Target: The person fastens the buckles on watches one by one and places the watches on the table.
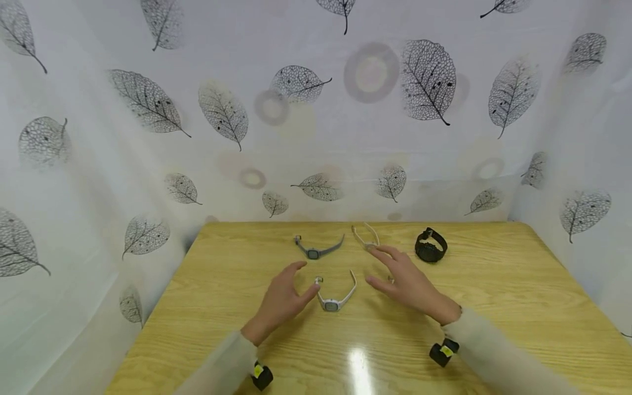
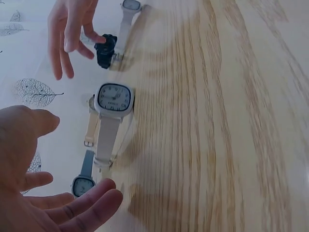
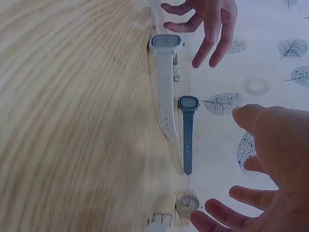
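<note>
My left hand [image 1: 282,299] hovers with fingers spread beside a white square-faced wristwatch [image 1: 332,305], its thumb overlapping the strap end in the head view. Just beyond it lies a grey-blue wristwatch [image 1: 313,253]. My right hand [image 1: 408,280] is held with fingers apart and nothing in its grasp. Its fingertips overlap a pale-strapped, round-faced wristwatch [image 3: 187,203] at the back. Another light-strapped wristwatch [image 2: 131,6], mostly hidden by the right hand in the head view, shows in the left wrist view. Right of that hand is a black wristwatch [image 1: 430,251] with its strap looped.
A wooden tabletop [image 1: 513,296] carries all the watches. White curtains printed with leaves [image 1: 316,137] hang behind the table and along both sides. A bright light reflection [image 1: 359,367] lies on the near part of the wood.
</note>
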### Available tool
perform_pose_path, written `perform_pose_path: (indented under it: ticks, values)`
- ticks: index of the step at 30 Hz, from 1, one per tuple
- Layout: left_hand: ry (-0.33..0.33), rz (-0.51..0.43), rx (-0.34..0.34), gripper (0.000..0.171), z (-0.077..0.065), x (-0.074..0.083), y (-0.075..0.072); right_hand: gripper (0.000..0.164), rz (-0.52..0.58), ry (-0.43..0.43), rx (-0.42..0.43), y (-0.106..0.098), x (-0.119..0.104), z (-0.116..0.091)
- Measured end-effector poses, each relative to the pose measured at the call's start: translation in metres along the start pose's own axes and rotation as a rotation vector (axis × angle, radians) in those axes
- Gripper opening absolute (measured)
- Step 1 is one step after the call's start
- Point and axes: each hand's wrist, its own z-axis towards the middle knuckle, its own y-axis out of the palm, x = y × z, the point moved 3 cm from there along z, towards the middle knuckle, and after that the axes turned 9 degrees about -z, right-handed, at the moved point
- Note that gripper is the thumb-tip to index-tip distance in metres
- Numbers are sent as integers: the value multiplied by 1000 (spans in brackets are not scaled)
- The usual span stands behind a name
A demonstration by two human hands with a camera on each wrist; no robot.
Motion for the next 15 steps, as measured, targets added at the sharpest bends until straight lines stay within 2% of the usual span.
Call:
perform_pose_path:
  ticks: [4, 11, 15]
  values:
    - [-55, -40, -8, 61, 1, -1, 5, 63, 86, 22, -38, 9, -9, 3]
    - [-120, -107, 1, 57, 2, -1, 14, 59, 256, 123, -114, 29, -20, 6]
    - [-180, -149, 3, 52, 2, -3, 19, 59, 349, 204, -150, 41, -23, 7]
